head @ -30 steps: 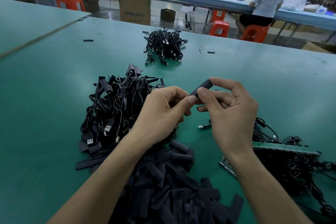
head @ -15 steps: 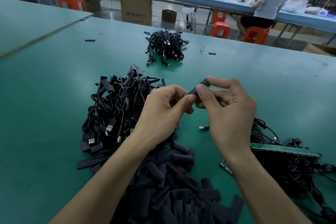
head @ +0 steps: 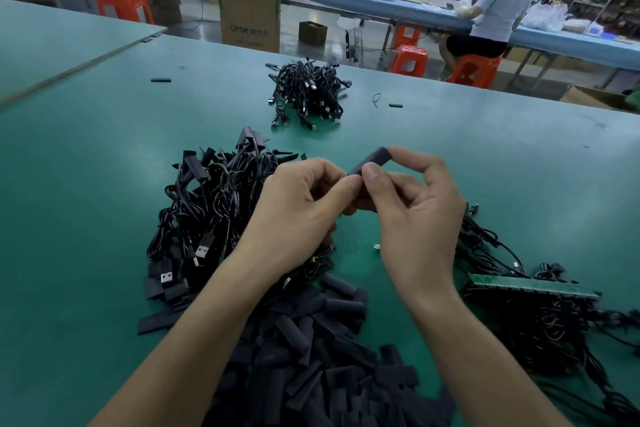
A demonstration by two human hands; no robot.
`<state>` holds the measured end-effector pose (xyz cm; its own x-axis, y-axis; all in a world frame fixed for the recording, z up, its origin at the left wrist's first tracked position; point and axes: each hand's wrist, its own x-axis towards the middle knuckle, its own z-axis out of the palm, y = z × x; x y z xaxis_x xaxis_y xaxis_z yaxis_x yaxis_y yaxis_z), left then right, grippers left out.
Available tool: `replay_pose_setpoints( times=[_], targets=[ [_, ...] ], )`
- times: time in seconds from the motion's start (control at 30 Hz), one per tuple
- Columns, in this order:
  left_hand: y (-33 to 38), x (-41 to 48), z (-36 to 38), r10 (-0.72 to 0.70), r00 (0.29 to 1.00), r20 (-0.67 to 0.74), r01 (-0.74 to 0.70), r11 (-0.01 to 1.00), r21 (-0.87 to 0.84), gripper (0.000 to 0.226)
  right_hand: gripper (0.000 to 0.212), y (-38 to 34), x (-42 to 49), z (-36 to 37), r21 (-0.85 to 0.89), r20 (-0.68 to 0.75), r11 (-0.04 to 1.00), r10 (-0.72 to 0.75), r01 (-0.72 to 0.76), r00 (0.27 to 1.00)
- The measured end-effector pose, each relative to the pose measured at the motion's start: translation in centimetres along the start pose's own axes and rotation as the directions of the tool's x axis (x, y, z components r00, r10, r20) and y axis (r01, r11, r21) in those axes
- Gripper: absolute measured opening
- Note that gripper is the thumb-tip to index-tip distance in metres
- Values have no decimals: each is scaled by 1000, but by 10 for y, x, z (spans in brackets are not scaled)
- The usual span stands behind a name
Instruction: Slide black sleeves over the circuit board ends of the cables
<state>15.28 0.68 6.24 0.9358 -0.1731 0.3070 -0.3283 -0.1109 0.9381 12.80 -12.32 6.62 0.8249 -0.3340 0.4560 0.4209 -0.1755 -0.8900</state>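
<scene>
Nearest to the camera lies a big heap of loose black sleeves [head: 311, 367], so much work is left. To the right, a tangle of cables [head: 540, 319] with a green circuit board strip [head: 533, 288] seems not yet covered. Above the table [head: 86, 184], the right hand [head: 412, 215] pinches one black sleeve [head: 370, 160] between thumb and index finger. The left hand [head: 298, 208] is closed at the sleeve's near end; whether a board is entering I cannot tell. Beside the left hand is a pile of cables with sleeves and USB plugs [head: 207, 211], probably done. Farther away is a smaller bundle [head: 308, 94]. Nothing blocks the hands.
</scene>
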Motion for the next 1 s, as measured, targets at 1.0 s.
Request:
replay_pose_setpoints(
  times=[1.0],
  targets=[
    [-16,12,-51,0,895,-447,344,639,688,70,16,33,-6,-21,-126,226,926,377,-357,898]
  ],
)
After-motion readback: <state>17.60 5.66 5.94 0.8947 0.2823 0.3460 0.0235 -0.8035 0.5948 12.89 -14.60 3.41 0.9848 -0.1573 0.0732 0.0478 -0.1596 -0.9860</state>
